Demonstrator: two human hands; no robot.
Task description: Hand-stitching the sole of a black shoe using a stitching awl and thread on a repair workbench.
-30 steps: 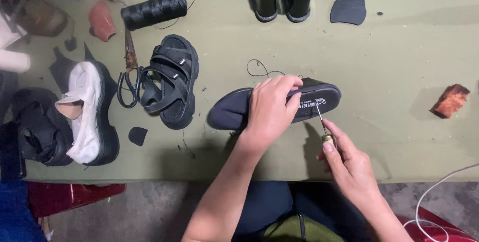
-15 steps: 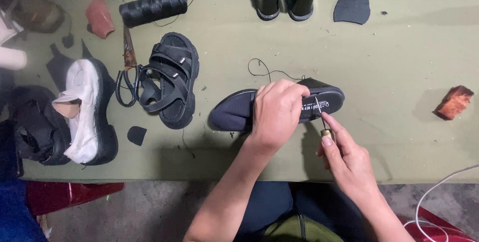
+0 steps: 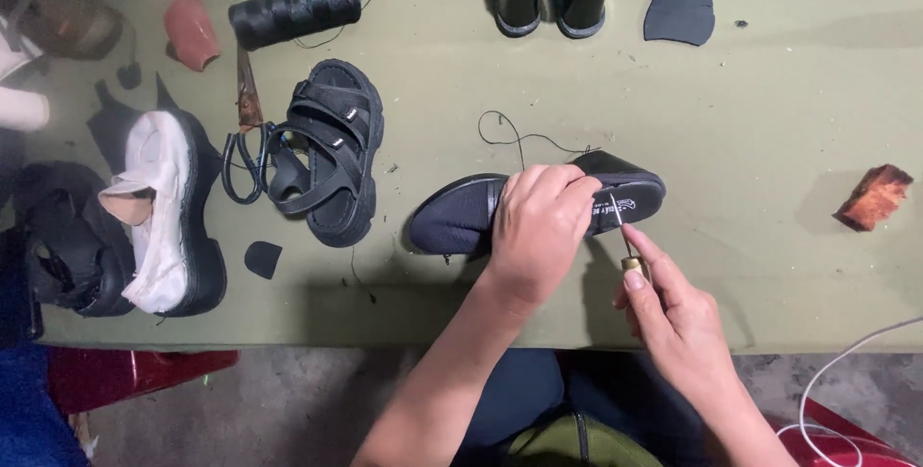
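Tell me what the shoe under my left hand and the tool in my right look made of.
Black shoe: matte knit-looking fabric upper, smooth rubbery sole, probably. Awl: thin shiny metal needle with a brass-coloured collar; its handle is hidden in the right hand.

Left hand (image 3: 538, 227) steadies black shoe (image 3: 461, 217); right hand (image 3: 673, 318) seemingly grips awl (image 3: 627, 246).

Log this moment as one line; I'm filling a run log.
left hand: pressing black shoe | right hand: holding awl at sole | green table
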